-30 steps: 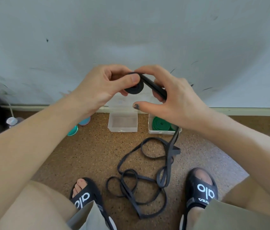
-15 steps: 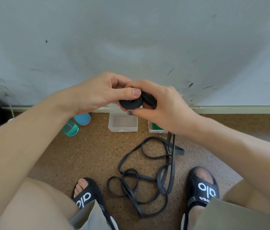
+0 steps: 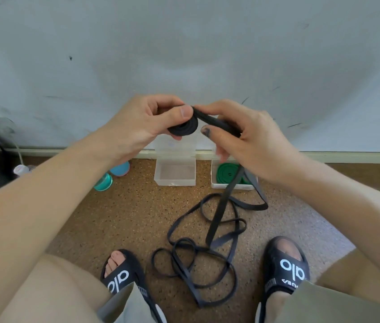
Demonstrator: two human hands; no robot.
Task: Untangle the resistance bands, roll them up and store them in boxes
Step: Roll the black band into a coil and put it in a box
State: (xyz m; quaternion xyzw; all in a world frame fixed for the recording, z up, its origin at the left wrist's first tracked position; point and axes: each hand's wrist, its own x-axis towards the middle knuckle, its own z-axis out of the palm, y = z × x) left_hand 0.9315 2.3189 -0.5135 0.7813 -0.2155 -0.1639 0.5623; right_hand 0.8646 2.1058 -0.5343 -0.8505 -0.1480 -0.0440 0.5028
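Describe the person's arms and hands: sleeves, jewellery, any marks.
Both forearms are bare, with no sleeves in view. No watch, ring or bracelet shows on the left hand or the right hand. The right thumb's tip carries a dark smudge.

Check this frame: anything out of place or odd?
Mostly normal. Only oddities: a dark smudge on the right hand's thumb tip, and the unrolled black rubber resistance band lying in crossed loops on the brown speckled floor.
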